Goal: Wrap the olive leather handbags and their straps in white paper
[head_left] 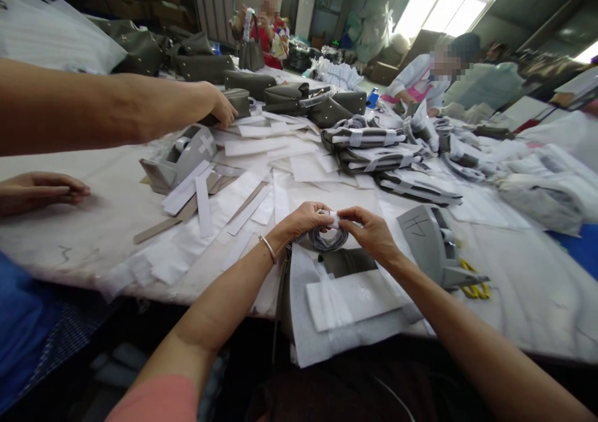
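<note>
A coiled strap in clear wrap (328,240) stands between my hands above a dark olive bag (348,261). My left hand (306,220) pinches the coil at its upper left. My right hand (367,228), thumb and fingers closed, grips its upper right side, where a small white piece (333,219) shows at the top. Beneath lies a white wrapping sheet (322,347) with a padded white foam piece (352,300) on it, partly covering the bag. To the right of my right hand sits a grey tape dispenser (427,248).
Another person's hand (224,109) reaches across from the left; a second hand (44,192) rests lower. White paper strips (203,204) litter the left. Wrapped bags (374,154) pile ahead. Another tape dispenser (180,160) stands left. A yellow-handled item (475,282) lies right. Two people work opposite.
</note>
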Demonstrator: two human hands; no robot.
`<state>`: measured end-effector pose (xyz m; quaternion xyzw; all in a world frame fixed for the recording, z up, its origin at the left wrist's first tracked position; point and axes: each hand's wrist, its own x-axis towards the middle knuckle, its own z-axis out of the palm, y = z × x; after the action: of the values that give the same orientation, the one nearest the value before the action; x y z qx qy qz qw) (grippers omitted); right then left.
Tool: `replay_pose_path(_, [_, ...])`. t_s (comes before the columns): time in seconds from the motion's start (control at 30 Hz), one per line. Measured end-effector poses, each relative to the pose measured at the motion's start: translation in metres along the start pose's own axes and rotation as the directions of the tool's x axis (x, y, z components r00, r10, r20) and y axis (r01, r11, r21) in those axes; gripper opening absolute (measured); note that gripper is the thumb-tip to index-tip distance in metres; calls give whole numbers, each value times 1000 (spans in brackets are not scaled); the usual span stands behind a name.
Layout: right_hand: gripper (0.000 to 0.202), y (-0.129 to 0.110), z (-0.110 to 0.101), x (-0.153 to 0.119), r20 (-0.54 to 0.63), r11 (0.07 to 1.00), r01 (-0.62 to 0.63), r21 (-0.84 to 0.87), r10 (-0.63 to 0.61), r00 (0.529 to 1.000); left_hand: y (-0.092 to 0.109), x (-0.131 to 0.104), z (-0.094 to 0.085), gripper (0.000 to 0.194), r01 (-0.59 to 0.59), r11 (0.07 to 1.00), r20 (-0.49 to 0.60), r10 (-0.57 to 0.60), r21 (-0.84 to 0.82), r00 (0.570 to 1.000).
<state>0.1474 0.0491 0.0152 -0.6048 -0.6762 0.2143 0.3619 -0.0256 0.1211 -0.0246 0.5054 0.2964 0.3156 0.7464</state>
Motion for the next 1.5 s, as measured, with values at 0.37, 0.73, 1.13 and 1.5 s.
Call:
replay_pose_path(0.37, [31,58,-199,-94,-420,864,-481,-146,387,821,8,6,-9,52,-36,996,-178,20,-85,984])
replay_pose_path(0.73, [42,115,-208,-121,-121,688,-634,354,706,698,12,4,-5,47,-72,997,-215,66,-22,974])
replay_pose_path(1.13, [29,109,-208,-151,-348,719,-597,356,695,630,12,6,-7,38,-44,993,-284,10,-113,959])
replay_pose_path(1.5, [13,98,-211,-174,-435,628,-777,-45,688,581,7,4,-7,39,-89,975,-204,47,-202,978])
